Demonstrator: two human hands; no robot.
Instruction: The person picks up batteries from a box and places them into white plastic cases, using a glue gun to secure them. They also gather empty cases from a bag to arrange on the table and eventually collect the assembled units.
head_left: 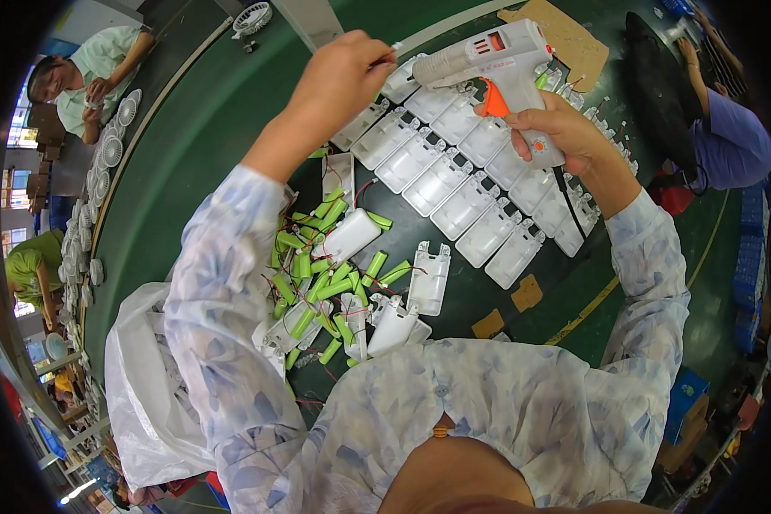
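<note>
My right hand [570, 133] is wrapped round the handle of a white glue gun [516, 81] with an orange trigger. The gun points left, and its nozzle end is close to my left hand [343, 75]. That hand is closed in a pinch, with a small whitish bit showing at the fingertips; what it is I cannot make out. Below the gun, rows of white plastic housings [466, 208] lie side by side on the green table. Nearer to me is a loose heap of green battery cells [373, 268] with thin red wires, mixed with more white housings [429, 278].
A white plastic bag [150, 385] stands at the left. Brown cardboard [565, 43] lies beyond the gun, and small cardboard pieces [527, 293] are near the rows. White round fan parts [111, 150] line a belt at the far left, where co-workers sit. Another person [732, 141] is at right.
</note>
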